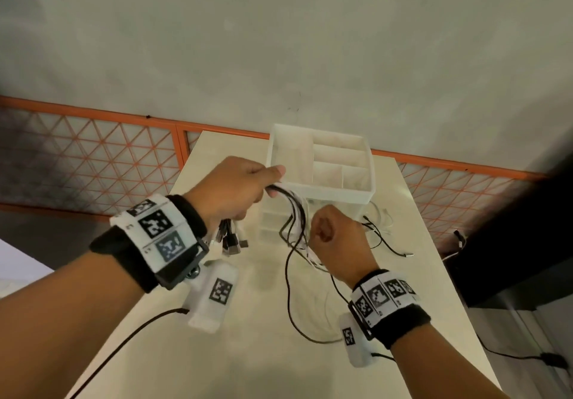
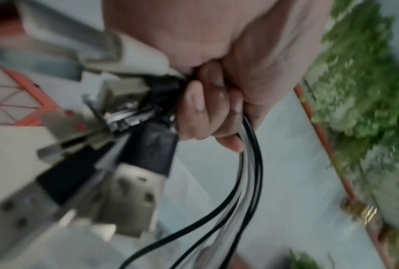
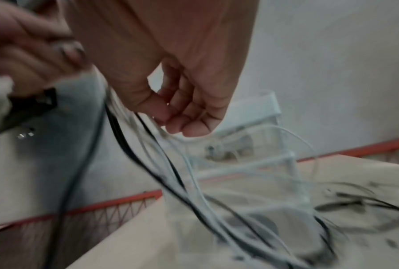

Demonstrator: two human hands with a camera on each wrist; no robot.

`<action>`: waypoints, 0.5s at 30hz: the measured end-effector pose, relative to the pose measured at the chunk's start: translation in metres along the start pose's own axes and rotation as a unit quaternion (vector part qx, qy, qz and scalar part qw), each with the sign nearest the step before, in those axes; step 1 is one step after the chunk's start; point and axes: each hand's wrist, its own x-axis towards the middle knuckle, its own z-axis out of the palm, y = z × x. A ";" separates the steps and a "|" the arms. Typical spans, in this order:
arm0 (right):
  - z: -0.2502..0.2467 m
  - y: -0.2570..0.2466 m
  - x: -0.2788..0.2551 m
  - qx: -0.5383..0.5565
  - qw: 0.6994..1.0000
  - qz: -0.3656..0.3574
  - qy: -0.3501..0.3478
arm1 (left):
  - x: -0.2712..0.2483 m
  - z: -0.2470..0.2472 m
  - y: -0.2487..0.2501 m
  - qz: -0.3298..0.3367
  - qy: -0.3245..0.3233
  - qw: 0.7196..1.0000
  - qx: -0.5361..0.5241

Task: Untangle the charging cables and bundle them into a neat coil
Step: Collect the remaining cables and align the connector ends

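Observation:
My left hand [image 1: 245, 187] is raised over the table and grips a bundle of black and white charging cables [image 1: 294, 212]. Their USB plugs [image 1: 231, 240] hang in a cluster under its palm. In the left wrist view the fingers [image 2: 207, 112] curl round the strands [image 2: 251, 163], with the plugs [image 2: 152, 145] sticking out close to the lens. The strands drop to my right hand [image 1: 336, 240], lower and to the right. Its fingers [image 3: 184, 112] are curled, thumb against fingertips, at the cables [image 3: 171, 172]. Below it the cables trail in loose loops on the table [image 1: 248, 352].
A white compartment box [image 1: 319, 192] sits on a clear drawer unit at the back of the table, just behind both hands. Loose cable ends [image 1: 387, 243] lie to its right. An orange mesh fence [image 1: 93, 156] runs behind the table. A dark object [image 1: 511, 243] stands at the right edge.

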 end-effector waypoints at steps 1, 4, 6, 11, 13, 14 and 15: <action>0.000 0.006 -0.001 0.000 1.000 0.012 -0.005 | 0.001 -0.003 0.003 0.003 -0.003 1.000 -0.024; -0.007 -0.004 -0.001 0.067 0.998 -0.009 -0.010 | 0.001 -0.001 0.007 0.023 0.001 1.000 -0.005; -0.011 -0.023 0.004 0.117 0.992 -0.042 -0.008 | 0.001 0.007 0.006 0.021 -0.006 1.000 -0.007; -0.007 -0.031 0.011 0.120 0.992 -0.023 0.028 | -0.001 0.015 0.004 0.025 -0.015 0.999 0.016; -0.008 -0.022 0.012 0.114 0.992 0.005 0.048 | -0.001 0.014 0.000 -0.007 -0.006 1.000 0.018; -0.009 -0.021 0.012 0.099 0.994 0.003 0.052 | -0.001 0.012 -0.003 -0.034 -0.009 0.999 0.010; -0.010 -0.022 0.013 0.081 0.995 -0.007 0.061 | -0.001 0.011 -0.006 -0.062 -0.021 0.998 0.001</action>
